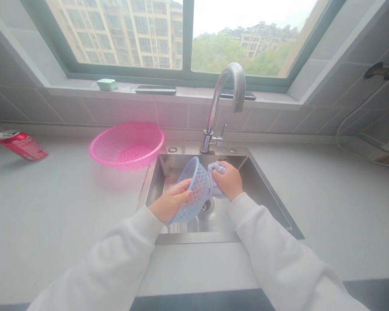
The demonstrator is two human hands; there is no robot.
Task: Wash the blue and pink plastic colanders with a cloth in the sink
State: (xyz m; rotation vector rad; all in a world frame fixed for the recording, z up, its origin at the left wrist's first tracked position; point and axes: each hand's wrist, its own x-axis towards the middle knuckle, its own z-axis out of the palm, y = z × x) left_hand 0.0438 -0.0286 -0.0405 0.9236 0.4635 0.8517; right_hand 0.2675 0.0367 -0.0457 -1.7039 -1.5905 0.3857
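Over the sink (272, 198), my left hand (173, 201) grips the rim of a light blue plastic basket (199, 185) with a lattice wall. The basket is tilted on its side, its opening turned to the left. My right hand (228, 179) is closed around a crumpled pale lavender cloth (216, 190), which is pressed against the outside of the basket's base. Part of the cloth is hidden inside my fingers. Below the basket, the sink drain (207, 204) is partly visible.
A chrome faucet (210, 114) rises behind the sink. To the left, a pink basket (126, 162) rests on the white counter (68, 224), with a red can (22, 146) farther left. A green sponge-like block (106, 84) and a flat phone-like object (155, 90) lie on the windowsill.
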